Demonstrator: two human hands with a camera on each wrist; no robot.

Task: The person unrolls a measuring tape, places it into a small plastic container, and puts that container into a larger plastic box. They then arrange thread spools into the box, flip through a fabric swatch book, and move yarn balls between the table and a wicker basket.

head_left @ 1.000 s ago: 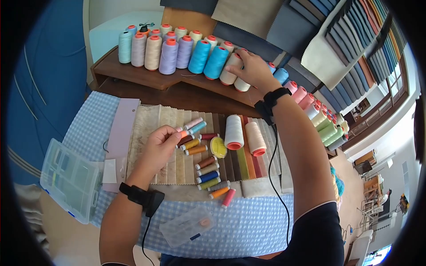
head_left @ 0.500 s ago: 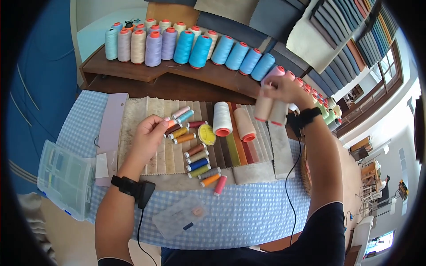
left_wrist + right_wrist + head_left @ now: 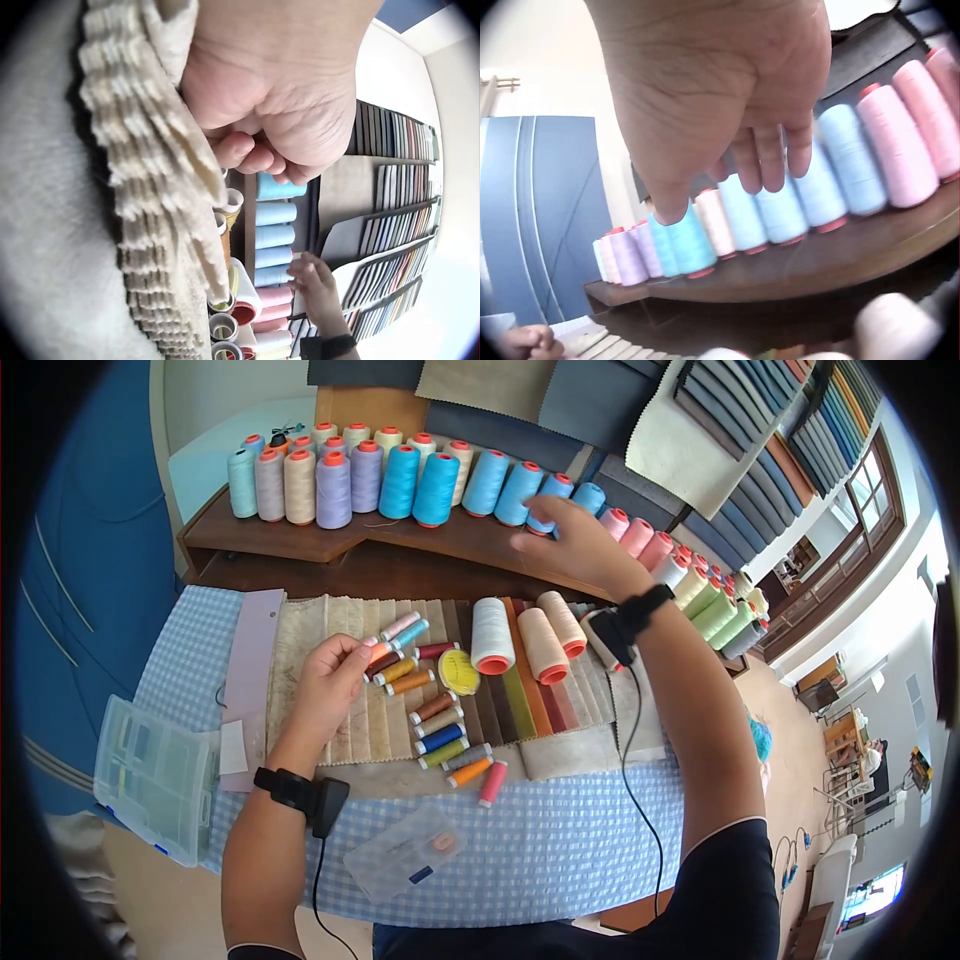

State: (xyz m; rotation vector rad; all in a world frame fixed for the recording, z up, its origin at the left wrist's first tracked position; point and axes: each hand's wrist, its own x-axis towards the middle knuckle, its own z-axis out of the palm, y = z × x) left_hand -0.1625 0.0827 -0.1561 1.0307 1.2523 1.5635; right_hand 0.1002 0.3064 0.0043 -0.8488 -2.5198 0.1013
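My left hand (image 3: pixel 335 672) is over the fabric swatches (image 3: pixel 340 745), its thumb and fingers pinching a small orange thread spool (image 3: pixel 379 652). In the left wrist view its curled fingers hide that spool. My right hand (image 3: pixel 588 550) is raised near the shelf, in front of the light blue thread cones (image 3: pixel 520 495). The right wrist view has its fingers hanging loosely with nothing held. A white cone (image 3: pixel 492 640), a peach cone (image 3: pixel 542 647) and a beige cone (image 3: pixel 562 622) lie on the swatches. Another pale cone (image 3: pixel 600 630) is partly covered by the right wrist strap.
Several small spools (image 3: pixel 440 736) and a yellow round case (image 3: pixel 459 672) lie on the swatches. Clear plastic boxes rest at the left (image 3: pixel 155 780) and front (image 3: pixel 405 855) of the checked cloth (image 3: pixel 560 850). A wooden shelf (image 3: pixel 270 545) bears rows of cones behind.
My right hand lifted two beige cones off the shelf, carried them to the right and let them go on the swatches; it is back by the shelf, without them. The left hand keeps its spool.
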